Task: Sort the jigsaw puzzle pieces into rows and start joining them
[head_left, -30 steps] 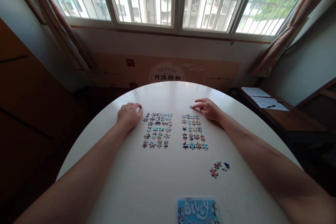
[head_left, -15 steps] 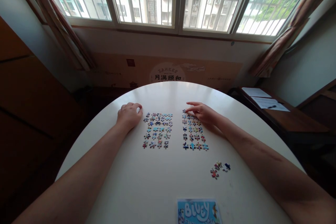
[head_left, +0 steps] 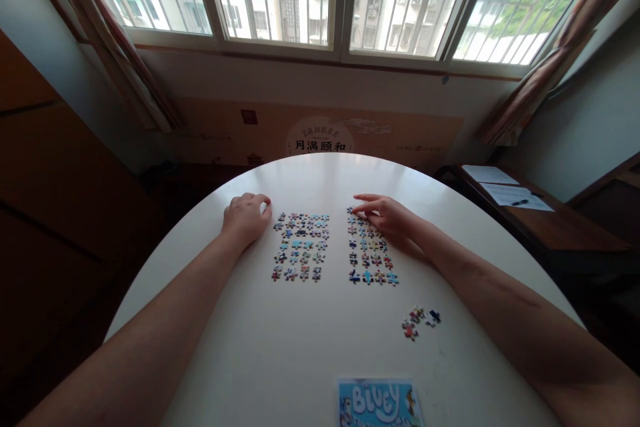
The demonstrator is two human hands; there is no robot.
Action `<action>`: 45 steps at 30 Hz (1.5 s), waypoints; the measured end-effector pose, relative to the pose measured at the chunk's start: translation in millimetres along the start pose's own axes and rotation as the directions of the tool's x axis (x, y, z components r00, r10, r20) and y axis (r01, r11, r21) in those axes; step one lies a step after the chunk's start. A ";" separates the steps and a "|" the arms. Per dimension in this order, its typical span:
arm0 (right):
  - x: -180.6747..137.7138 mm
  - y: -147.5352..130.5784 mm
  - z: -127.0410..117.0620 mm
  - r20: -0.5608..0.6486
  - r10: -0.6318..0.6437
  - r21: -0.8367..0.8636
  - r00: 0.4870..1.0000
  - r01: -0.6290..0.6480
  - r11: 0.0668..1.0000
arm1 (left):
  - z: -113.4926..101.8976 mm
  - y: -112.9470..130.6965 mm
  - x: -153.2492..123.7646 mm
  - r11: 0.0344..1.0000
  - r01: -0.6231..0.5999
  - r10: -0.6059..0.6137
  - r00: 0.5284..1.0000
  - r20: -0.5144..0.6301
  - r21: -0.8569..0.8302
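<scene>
My left hand [head_left: 246,219] rests on the white round table [head_left: 300,327], fingers curled in, with nothing visible in it. It lies just left of a block of small jigsaw puzzle pieces [head_left: 303,245] laid out in rows. My right hand [head_left: 384,212] is over the top of a second block of pieces [head_left: 367,259], its fingers spread. One fingertip touches or hovers at the top-left puzzle piece [head_left: 351,211] there; contact is hard to tell. Part of that block's upper right is hidden under the hand.
Several loose pieces [head_left: 411,330] lie in a small cluster nearer me on the right. A blue Bluey card or box [head_left: 377,403] is at the bottom edge. Beyond stands a side table [head_left: 570,220] with papers [head_left: 515,197] and a pen. A barred window is ahead.
Both hands stay nearly where they were. The view has shifted very slightly; no piece has clearly moved.
</scene>
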State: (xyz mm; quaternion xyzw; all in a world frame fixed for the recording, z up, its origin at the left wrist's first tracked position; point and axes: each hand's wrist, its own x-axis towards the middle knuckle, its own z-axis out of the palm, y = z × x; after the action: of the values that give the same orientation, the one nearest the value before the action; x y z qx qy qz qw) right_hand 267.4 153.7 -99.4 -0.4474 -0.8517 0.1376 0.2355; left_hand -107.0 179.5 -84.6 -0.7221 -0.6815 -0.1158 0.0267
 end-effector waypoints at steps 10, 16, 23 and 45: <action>-2.2 -4.8 -3.2 0.017 0.000 -0.023 1.000 0.001 1.000 | -1.1 0.8 -0.7 1.000 0.010 -0.010 1.000 0.012 -0.003; -1.0 -1.7 0.5 -0.001 -0.004 -0.025 1.000 0.004 1.000 | -1.6 1.9 -1.7 1.000 0.006 -0.006 1.000 0.005 -0.010; -0.6 4.5 4.5 -0.069 0.027 0.073 0.997 -0.022 0.997 | -0.8 1.0 -0.8 1.000 0.002 -0.002 1.000 0.011 0.000; -16.4 -48.0 -87.0 0.765 0.217 0.020 0.607 -0.359 0.933 | 0.2 -0.3 3.2 1.000 0.004 -0.004 1.000 0.016 -0.001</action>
State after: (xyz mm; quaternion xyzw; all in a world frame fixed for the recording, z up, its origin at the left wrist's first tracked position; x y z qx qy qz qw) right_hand 287.6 115.2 -8.5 -0.4594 -0.7732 0.4186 -0.1256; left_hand -107.1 182.7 -84.1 -0.7218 -0.6829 -0.1105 0.0208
